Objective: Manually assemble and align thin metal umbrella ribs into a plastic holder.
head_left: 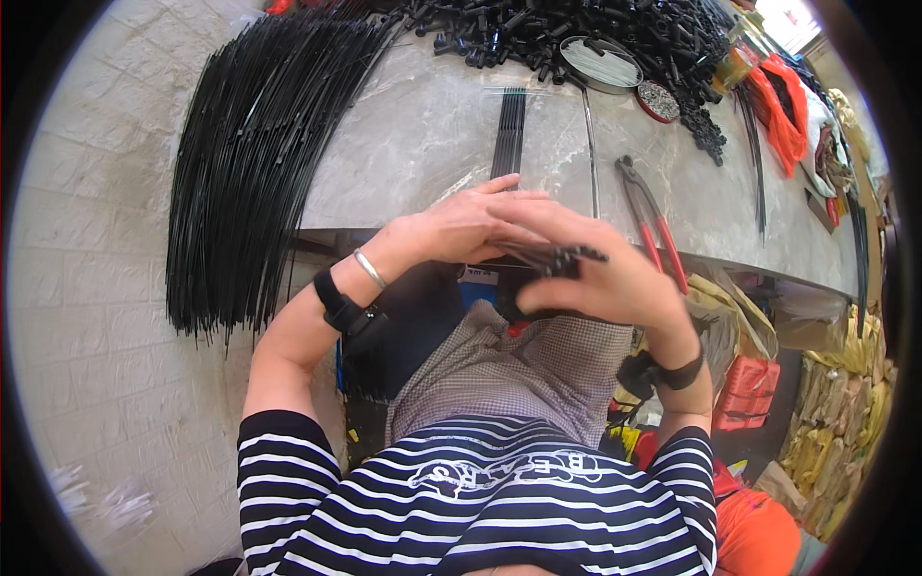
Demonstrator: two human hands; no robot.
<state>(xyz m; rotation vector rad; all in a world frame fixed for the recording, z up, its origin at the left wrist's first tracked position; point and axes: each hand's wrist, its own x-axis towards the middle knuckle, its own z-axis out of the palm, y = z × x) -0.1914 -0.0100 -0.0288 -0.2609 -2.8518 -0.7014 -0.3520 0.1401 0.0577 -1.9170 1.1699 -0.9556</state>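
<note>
Several thin black rods (508,139) lie side by side in a narrow row on the grey table. My left hand (466,223) rests over the near end of this row at the table's front edge, its visible fingers stretched toward the right. Some of its fingers are hidden behind my right hand (610,274). That hand is curled around a small bundle of thin dark rods (567,255), with knobby black ends sticking out near the thumb. The bundle is blurred, and its left end runs in under my left fingers. Thin pale wires (519,91) cross the row's far end.
A large stack of long black rods (259,154) overhangs the table's left side. Black tubular parts (576,24) are heaped at the back, beside a round tin of pale wires (600,65) and a red-rimmed dish (658,101). Red-handled pincers (653,216) lie right of my hands.
</note>
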